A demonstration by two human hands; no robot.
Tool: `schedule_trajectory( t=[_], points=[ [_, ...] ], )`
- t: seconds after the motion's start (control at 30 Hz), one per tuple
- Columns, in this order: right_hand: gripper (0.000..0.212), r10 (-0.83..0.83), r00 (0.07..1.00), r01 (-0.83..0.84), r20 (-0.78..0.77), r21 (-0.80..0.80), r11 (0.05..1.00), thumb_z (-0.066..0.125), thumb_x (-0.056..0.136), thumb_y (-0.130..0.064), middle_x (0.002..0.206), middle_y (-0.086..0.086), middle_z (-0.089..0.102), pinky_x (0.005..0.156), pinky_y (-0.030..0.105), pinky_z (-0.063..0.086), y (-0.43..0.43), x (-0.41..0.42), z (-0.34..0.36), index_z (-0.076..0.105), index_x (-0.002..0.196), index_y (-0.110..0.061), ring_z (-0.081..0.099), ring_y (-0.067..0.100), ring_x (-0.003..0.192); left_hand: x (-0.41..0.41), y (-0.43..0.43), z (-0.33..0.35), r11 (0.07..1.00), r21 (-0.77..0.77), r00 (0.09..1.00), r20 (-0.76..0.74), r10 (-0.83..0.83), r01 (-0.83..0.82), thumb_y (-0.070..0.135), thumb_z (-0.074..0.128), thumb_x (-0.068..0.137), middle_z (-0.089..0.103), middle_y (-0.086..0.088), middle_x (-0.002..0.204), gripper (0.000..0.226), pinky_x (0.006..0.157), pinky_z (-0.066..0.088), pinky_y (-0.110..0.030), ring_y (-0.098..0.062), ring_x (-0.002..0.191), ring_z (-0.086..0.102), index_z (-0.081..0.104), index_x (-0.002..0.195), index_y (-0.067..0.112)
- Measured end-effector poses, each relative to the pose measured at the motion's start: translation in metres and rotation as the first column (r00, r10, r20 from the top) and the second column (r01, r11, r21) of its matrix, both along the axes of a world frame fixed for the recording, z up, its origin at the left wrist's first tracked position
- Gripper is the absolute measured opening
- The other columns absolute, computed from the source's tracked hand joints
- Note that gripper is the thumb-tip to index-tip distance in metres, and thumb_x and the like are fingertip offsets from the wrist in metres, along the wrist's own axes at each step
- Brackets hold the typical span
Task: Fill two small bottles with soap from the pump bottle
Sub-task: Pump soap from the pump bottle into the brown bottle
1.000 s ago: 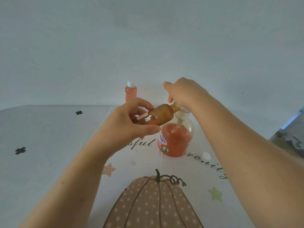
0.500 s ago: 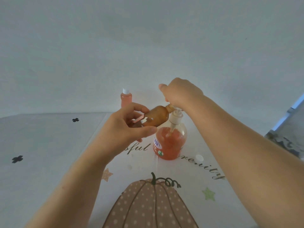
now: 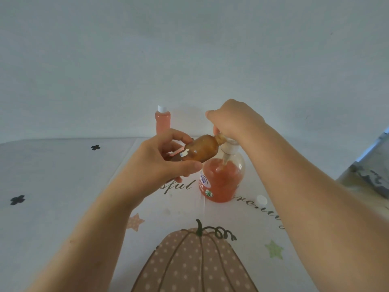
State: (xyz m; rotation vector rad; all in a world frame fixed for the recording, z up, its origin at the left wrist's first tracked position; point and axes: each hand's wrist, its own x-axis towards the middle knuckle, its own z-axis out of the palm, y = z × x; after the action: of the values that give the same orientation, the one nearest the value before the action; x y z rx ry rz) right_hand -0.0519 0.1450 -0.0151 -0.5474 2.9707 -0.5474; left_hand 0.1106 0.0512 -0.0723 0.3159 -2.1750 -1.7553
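Little has been moved; the small bottle (image 3: 200, 151) is held tilted in the curled left hand (image 3: 162, 165); the pump bottle (image 3: 222, 182), toward the far edge of the table (image 3: 52, 175), is pressed under the curled right hand (image 3: 233, 121).

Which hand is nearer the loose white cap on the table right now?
Right. The right hand rests atop the pump bottle, just left of the cap; the left hand holds the brown bottle farther left.
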Motion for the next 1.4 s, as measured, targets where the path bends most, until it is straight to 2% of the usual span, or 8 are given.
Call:
schedule_trajectory(
  t=[0.2, 0.33, 0.5, 0.6, 0.7, 0.93, 1.17, 1.4],
  points=[
    [0.029, -0.001, 1.0, 0.002, 0.018, -0.027, 1.0, 0.049, 0.085, -0.016, 0.088, 0.002, 0.072, 0.056, 0.025, 0.035, 0.002, 0.006, 0.001, 0.075, 0.097, -0.015, 0.055, 0.02, 0.064, 0.0, 0.0, -0.003, 0.999, 0.035, 1.0, -0.012, 0.004, -0.004, 0.008, 0.084, 0.07, 0.072, -0.006, 0.082, 0.034, 0.049, 0.045, -0.014, -0.012, 0.056, 0.064, 0.068, 0.094, 0.026],
    [0.029, -0.002, 1.0, 0.002, 0.011, -0.019, 1.0, 0.049, 0.084, -0.014, 0.076, 0.002, 0.067, 0.057, 0.024, 0.036, 0.002, 0.013, 0.011, 0.076, 0.096, -0.014, 0.054, 0.02, 0.059, 0.002, 0.003, -0.001, 0.999, 0.049, 0.999, -0.052, 0.013, -0.01, 0.005, 0.084, 0.071, 0.071, -0.011, 0.085, 0.033, 0.049, 0.044, -0.013, -0.012, 0.056, 0.063, 0.068, 0.094, 0.023],
    [0.025, 0.014, 0.998, -0.012, -0.059, 0.023, 1.0, 0.05, 0.088, -0.015, 0.076, 0.002, 0.067, 0.055, 0.024, 0.034, 0.004, 0.016, 0.022, 0.074, 0.094, -0.013, 0.054, 0.02, 0.059, 0.001, 0.006, 0.0, 0.998, 0.059, 0.995, -0.1, 0.029, -0.023, 0.012, 0.087, 0.068, 0.072, -0.007, 0.086, 0.035, 0.051, 0.045, -0.015, -0.019, 0.061, 0.064, 0.069, 0.091, 0.032],
    [0.026, 0.013, 0.999, -0.013, -0.034, 0.012, 1.0, 0.05, 0.088, -0.014, 0.077, 0.003, 0.067, 0.056, 0.024, 0.035, 0.004, 0.015, 0.021, 0.075, 0.095, -0.013, 0.055, 0.021, 0.059, 0.001, 0.006, -0.001, 0.998, 0.038, 0.994, -0.096, 0.046, -0.042, 0.019, 0.087, 0.065, 0.072, -0.005, 0.088, 0.036, 0.052, 0.046, -0.018, -0.02, 0.061, 0.064, 0.069, 0.089, 0.036],
    [0.028, 0.014, 1.0, -0.013, 0.007, -0.006, 1.0, 0.049, 0.087, -0.013, 0.073, 0.003, 0.064, 0.058, 0.024, 0.038, 0.002, 0.014, 0.021, 0.075, 0.098, -0.014, 0.054, 0.021, 0.057, 0.001, 0.004, 0.0, 0.998, 0.022, 0.994, -0.091, 0.055, -0.054, 0.014, 0.087, 0.066, 0.071, -0.008, 0.09, 0.037, 0.051, 0.045, -0.016, -0.017, 0.059, 0.062, 0.069, 0.091, 0.033],
    [0.03, 0.024, 0.999, -0.024, 0.035, -0.002, 1.0, 0.048, 0.087, -0.015, 0.096, 0.002, 0.074, 0.057, 0.026, 0.034, -0.001, 0.008, 0.005, 0.075, 0.099, -0.015, 0.054, 0.02, 0.066, 0.0, 0.001, -0.002, 0.998, -0.047, 0.999, -0.028, 0.046, -0.048, 0.018, 0.087, 0.066, 0.069, 0.008, 0.083, 0.038, 0.055, 0.046, -0.02, -0.008, 0.06, 0.063, 0.066, 0.09, 0.039],
    [0.029, 0.027, 0.999, -0.026, 0.033, -0.034, 0.999, 0.048, 0.088, -0.016, 0.097, 0.003, 0.074, 0.06, 0.025, 0.036, 0.001, 0.005, 0.001, 0.074, 0.099, -0.014, 0.056, 0.021, 0.069, 0.0, 0.003, -0.004, 0.996, -0.052, 0.997, -0.044, 0.064, -0.066, 0.018, 0.088, 0.065, 0.07, 0.007, 0.084, 0.039, 0.06, 0.049, -0.025, -0.01, 0.062, 0.064, 0.067, 0.09, 0.039],
    [0.028, 0.033, 0.999, -0.034, -0.017, -0.028, 0.999, 0.047, 0.089, -0.019, 0.092, 0.004, 0.075, 0.06, 0.026, 0.039, 0.0, 0.008, 0.014, 0.073, 0.097, -0.012, 0.058, 0.022, 0.062, 0.0, 0.004, -0.003, 0.997, 0.007, 0.992, -0.102, 0.078, -0.077, 0.013, 0.088, 0.065, 0.069, 0.01, 0.081, 0.039, 0.052, 0.044, -0.014, -0.009, 0.059, 0.061, 0.07, 0.088, 0.038]
  ],
)
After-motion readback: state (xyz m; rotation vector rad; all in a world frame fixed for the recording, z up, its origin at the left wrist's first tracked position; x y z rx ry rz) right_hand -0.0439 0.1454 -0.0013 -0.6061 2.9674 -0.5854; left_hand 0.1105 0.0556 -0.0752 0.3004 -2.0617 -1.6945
